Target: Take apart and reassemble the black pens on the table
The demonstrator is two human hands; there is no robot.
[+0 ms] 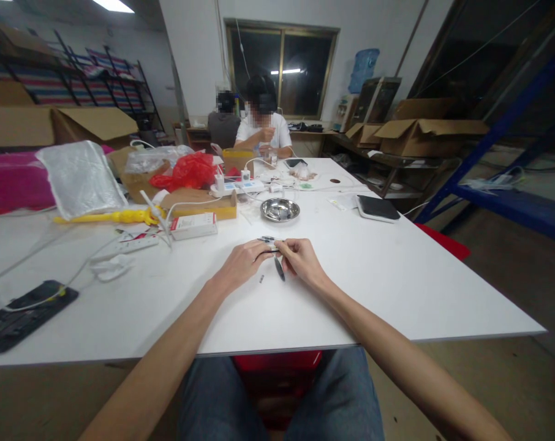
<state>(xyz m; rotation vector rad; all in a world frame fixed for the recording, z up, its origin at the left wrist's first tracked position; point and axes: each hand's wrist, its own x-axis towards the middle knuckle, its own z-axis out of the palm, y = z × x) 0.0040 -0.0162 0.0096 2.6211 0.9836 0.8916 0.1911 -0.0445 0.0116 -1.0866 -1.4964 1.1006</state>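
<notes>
My left hand (244, 262) and my right hand (301, 260) meet over the white table, fingers closed. Between their fingertips is a small, thin dark piece (271, 252), too small for me to name. Just beyond the fingertips lie slim dark and silvery parts (265, 238), partly hidden by the hands. Under my right fingers a dark, pointed oval piece (280, 269) shows; whether the hand touches it, I cannot tell. A tiny grey part (261, 279) rests on the tabletop nearer to me. Past the hands stands a shiny metal bowl (280, 209) with small dark items inside.
To the left are a white-and-red box (193, 226), a power strip (137, 244), cables, a yellow object (125, 216) and a black case (27, 312). A black-topped device (377, 208) lies at the right. Across the table sits a person in a white shirt (277, 130).
</notes>
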